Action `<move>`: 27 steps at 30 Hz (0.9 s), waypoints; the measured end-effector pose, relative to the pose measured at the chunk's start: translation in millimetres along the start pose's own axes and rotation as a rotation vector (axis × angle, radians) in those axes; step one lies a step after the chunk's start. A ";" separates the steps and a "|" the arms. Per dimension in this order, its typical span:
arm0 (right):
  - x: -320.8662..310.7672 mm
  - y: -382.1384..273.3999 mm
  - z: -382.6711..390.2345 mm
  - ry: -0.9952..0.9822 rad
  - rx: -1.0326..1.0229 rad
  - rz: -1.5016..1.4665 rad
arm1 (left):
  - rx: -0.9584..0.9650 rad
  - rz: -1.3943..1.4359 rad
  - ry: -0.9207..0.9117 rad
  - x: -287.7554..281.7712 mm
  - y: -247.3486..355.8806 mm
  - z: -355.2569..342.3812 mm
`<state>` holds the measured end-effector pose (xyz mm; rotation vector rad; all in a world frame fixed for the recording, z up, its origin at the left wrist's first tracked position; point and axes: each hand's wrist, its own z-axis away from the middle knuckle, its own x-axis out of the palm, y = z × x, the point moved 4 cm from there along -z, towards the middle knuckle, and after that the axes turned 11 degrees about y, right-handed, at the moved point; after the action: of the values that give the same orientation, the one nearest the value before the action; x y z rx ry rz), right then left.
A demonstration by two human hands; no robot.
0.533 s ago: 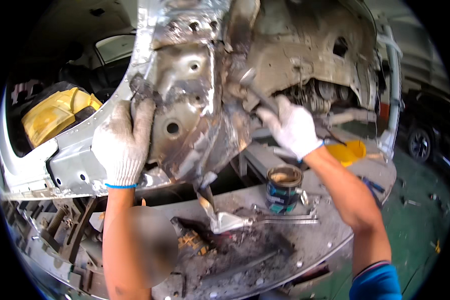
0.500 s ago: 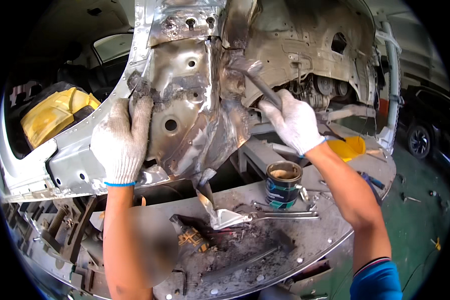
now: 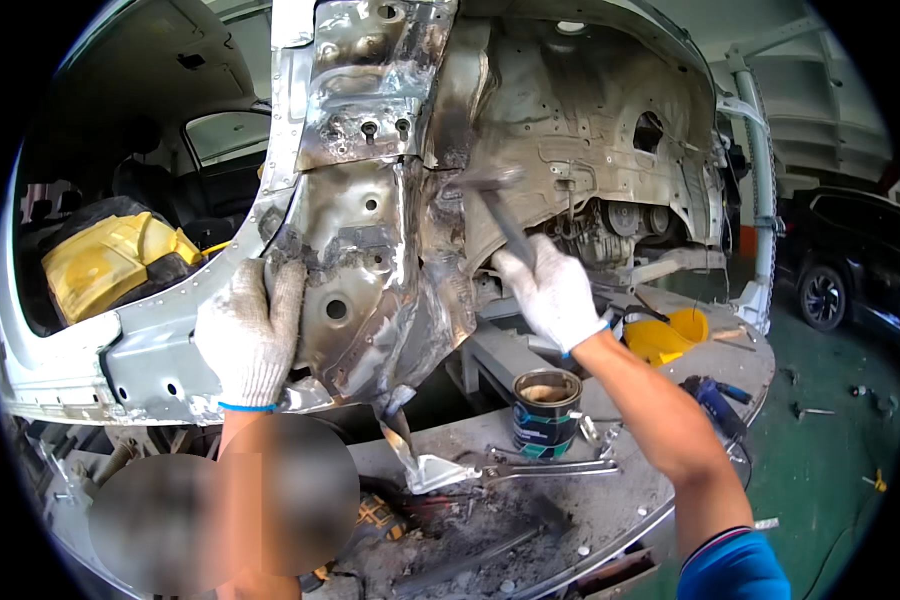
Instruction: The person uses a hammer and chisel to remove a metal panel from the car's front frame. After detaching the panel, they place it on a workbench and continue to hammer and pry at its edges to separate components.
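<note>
In front of me stands a stripped car body with a scorched, dented metal pillar point(image 3: 355, 275). My right hand point(image 3: 552, 298), in a white knit glove, is closed round the handle of a hammer point(image 3: 510, 228). The blurred hammer head is at the pillar's right edge; whether it touches the metal I cannot tell. My left hand point(image 3: 250, 335), gloved as well, presses against the lower left of the pillar beside the door opening. Its fingers are bent round something dark that they mostly hide. A torn metal strip point(image 3: 400, 440) hangs from the pillar's bottom.
A round grey bench point(image 3: 630, 500) below carries an open paint can point(image 3: 547, 412), locking pliers point(image 3: 550, 468), a yellow power tool point(image 3: 380, 518) and a blue power tool point(image 3: 715, 405). Near its right edge lies a yellow plastic piece point(image 3: 667, 335). A dark car point(image 3: 850, 255) stands at the right.
My view has tilted upward, so the car body and bench sit lower. The hammer stays in my right hand, its head still near the pillar's right edge. My left hand keeps its place on the pillar.
</note>
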<state>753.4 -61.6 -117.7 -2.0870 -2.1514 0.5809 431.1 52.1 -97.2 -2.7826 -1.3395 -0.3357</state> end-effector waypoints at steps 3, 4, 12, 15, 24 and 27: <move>-14.9 -3.9 -6.7 0.072 -0.132 0.021 | 0.003 0.073 0.056 0.1 -1.9 0.3; -13.8 -0.2 -5.2 0.046 -0.142 0.035 | 0.007 0.057 0.047 -1.0 -3.3 2.0; -45.1 -34.6 6.8 0.126 -0.036 -0.279 | 0.040 0.084 0.076 -0.4 -8.3 3.8; -89.6 -64.3 18.3 0.397 -0.110 -0.610 | 0.026 0.051 0.057 1.2 -9.0 6.2; -17.2 -10.0 -11.7 0.118 -0.009 -0.067 | 0.006 0.071 -0.007 1.9 -5.9 7.0; -53.0 -37.9 2.1 0.239 -0.002 -0.309 | -0.009 0.038 -0.004 -3.3 -8.9 2.9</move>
<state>720.2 -113.7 -96.7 -1.6736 -2.2641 0.2802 422.7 55.5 -101.3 -2.8138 -1.2867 -0.3366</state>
